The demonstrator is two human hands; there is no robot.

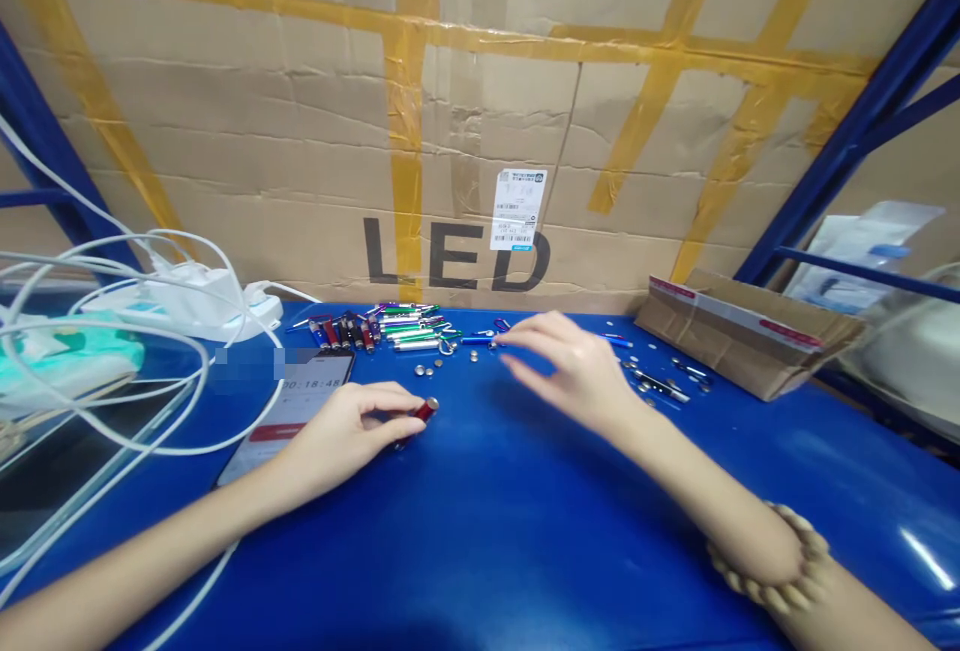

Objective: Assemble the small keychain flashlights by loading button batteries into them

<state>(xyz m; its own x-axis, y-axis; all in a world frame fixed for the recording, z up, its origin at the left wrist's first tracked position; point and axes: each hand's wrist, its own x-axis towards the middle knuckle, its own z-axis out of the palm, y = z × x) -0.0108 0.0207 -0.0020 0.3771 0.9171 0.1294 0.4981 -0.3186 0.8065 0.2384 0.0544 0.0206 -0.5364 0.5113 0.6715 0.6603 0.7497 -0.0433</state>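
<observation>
My left hand point(356, 431) pinches a small dark red metal tube point(426, 410), which looks like a mini flashlight body, between thumb and fingers. Its silvery end points up and away from me. Over the blue table, my right hand point(570, 366) hovers with fingers apart and nothing visible between them. Just beyond its fingertips lies a blue tube point(477, 340) with a ring. Several small silver discs like button cells point(420, 370) sit between the hands. Farther back are a group of red and dark tubes point(349, 332) and a pile of green and silver ones point(416, 336).
A phone point(300, 391) showing a timer lies left of my left hand. White cables point(206, 361) loop around a power strip point(255, 311). At right are black metal parts point(660, 384) and an open cardboard box point(750, 331). A large carton point(300, 131) walls off the back.
</observation>
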